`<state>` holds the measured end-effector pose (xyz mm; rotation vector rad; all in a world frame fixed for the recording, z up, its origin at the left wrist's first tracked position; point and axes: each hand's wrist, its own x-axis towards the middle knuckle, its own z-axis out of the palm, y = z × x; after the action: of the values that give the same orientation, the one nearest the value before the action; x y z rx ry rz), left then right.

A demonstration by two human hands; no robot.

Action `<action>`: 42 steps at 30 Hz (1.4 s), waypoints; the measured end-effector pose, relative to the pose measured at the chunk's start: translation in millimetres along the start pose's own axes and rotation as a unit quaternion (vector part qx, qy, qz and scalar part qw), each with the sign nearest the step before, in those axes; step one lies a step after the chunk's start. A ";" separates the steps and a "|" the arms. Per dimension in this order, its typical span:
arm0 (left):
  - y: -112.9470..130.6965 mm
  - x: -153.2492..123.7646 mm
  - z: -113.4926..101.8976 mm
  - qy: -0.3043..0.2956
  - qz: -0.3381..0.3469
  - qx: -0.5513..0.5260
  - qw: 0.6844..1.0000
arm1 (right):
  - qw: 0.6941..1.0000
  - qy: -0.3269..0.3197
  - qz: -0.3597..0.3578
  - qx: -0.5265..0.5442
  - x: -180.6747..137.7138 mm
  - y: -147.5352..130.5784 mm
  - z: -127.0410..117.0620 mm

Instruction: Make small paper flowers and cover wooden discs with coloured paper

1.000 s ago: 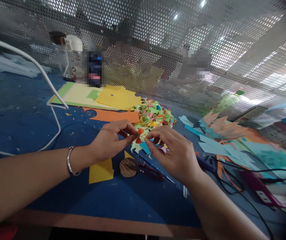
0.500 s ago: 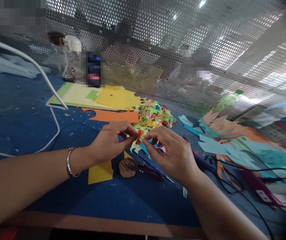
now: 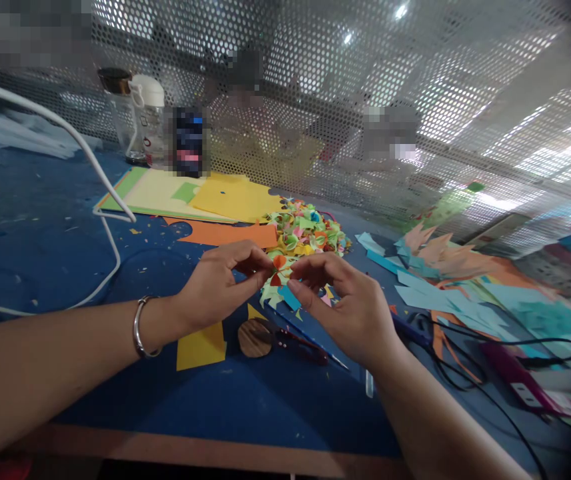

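Note:
Between thumb and forefinger, my left hand point(image 3: 222, 280) pinches a small orange paper flower point(image 3: 279, 263) with curled petals. My right hand point(image 3: 352, 303) is just right of the flower, thumb and forefinger a little apart, and nothing shows between them. Beneath and behind the hands lies a heap of small curled paper pieces point(image 3: 310, 230) in green, yellow, pink and orange. Nearer the table's front edge are a round wooden disc point(image 3: 255, 338) and dark-handled scissors point(image 3: 305, 347), partly in shadow. A yellow paper piece point(image 3: 200, 347) lies below my left wrist.
Paper sheets point(image 3: 165, 193) and an orange strip point(image 3: 230, 235) lie toward the back. Two bottles point(image 3: 151, 123) stand by the perforated metal screen point(image 3: 285, 133). At right are blue paper scraps point(image 3: 445, 300), black cables point(image 3: 465, 347) and a purple power strip point(image 3: 510, 377). A white cable point(image 3: 75, 137) crosses the left.
My right thumb and forefinger have come off the orange flower and parted slightly. My left hand keeps its pinch, almost in the same place.

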<state>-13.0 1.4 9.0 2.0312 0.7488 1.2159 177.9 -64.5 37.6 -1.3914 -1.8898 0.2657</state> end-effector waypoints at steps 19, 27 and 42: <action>0.3 -2.0 -1.8 -0.023 0.026 0.062 0.997 | 0.996 -0.021 0.010 0.082 1.9 -2.6 3.5; -1.2 -1.8 -0.1 -0.017 0.032 0.070 0.997 | 0.996 -0.021 0.013 0.085 2.0 -4.5 3.0; -1.4 -2.8 -0.2 -0.021 0.022 0.085 0.996 | 0.995 -0.027 0.021 0.093 3.0 -4.0 3.7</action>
<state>-14.5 0.2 6.5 2.2151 0.8143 1.1652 172.1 -62.4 38.6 -1.3100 -1.8297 0.4905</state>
